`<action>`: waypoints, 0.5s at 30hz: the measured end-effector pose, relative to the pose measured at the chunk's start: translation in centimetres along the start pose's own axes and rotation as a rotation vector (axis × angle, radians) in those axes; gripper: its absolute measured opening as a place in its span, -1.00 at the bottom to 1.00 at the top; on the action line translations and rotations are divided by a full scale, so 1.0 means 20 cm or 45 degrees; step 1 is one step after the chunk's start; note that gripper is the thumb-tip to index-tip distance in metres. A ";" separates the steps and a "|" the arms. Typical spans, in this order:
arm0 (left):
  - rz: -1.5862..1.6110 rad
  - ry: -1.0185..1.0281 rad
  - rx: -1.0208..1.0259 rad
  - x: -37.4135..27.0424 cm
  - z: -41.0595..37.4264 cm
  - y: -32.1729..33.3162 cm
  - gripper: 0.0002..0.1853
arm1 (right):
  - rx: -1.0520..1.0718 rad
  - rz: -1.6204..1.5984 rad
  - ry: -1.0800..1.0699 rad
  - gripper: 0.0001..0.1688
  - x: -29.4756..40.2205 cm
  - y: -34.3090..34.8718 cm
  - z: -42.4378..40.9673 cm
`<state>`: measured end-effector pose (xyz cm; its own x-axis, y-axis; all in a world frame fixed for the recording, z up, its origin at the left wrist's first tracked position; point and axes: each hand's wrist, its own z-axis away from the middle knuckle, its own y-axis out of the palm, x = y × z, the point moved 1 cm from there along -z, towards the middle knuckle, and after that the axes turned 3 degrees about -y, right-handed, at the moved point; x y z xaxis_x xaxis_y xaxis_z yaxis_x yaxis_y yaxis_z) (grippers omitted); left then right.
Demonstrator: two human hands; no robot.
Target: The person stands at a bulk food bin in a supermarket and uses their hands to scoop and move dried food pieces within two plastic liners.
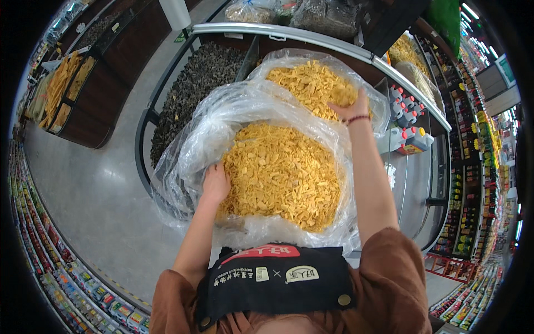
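Before me a large clear plastic bag (196, 137) lies open, full of yellow dried food pieces (288, 175). My left hand (217, 183) is at the bag's left edge, fingertips against the plastic beside the pieces; whether it pinches the film is hidden. Beyond it, a second clear plastic bag (288, 56) in the display bin holds more yellow pieces (308, 83). Over the right side of that pile is my right hand (356, 107), thumb and fingers apart, a beaded bracelet on its wrist. A blurred patch of pieces shows by its fingers.
Left in the bin lies dark dried fungus (196, 79), behind a divider (249, 58). Plastic jugs with red caps (404, 108) stand at right. A metal rail (288, 32) crosses the back. Another display counter (96, 100) stands left across grey floor (108, 171); bottle shelves (463, 188) line the right.
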<state>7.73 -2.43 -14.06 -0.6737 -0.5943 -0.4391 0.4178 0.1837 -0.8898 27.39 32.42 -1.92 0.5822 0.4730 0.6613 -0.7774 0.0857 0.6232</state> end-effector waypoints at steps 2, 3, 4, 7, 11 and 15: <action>0.049 -0.073 0.025 0.00 -0.03 0.01 -0.52 | -0.067 0.369 -0.171 -0.50 0.02 0.03 0.05; 0.071 -0.107 0.040 -0.01 -0.05 0.02 -0.52 | -0.101 0.553 -0.253 -0.49 0.01 0.03 0.06; 0.045 -0.106 0.020 -0.02 -0.06 0.02 -0.54 | -0.125 0.742 -0.340 -0.48 0.00 0.02 0.07; 0.014 -0.080 -0.027 -0.07 -0.07 0.04 -0.59 | 0.589 0.764 -0.125 -0.58 -0.13 -0.15 0.30; 0.172 0.039 -0.038 -0.14 -0.12 0.04 -0.69 | 0.822 1.951 -0.461 -0.51 -0.34 -0.44 0.59; 0.382 0.277 -0.076 -0.31 -0.09 0.06 -0.78 | 0.539 2.159 -0.679 -0.48 -0.54 -0.58 0.66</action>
<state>11.30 2.76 -12.63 -0.6432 -0.3281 -0.6919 0.5843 0.3737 -0.7204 33.28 14.78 -10.79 -0.6092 -0.5023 0.6137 -0.4854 -0.3758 -0.7894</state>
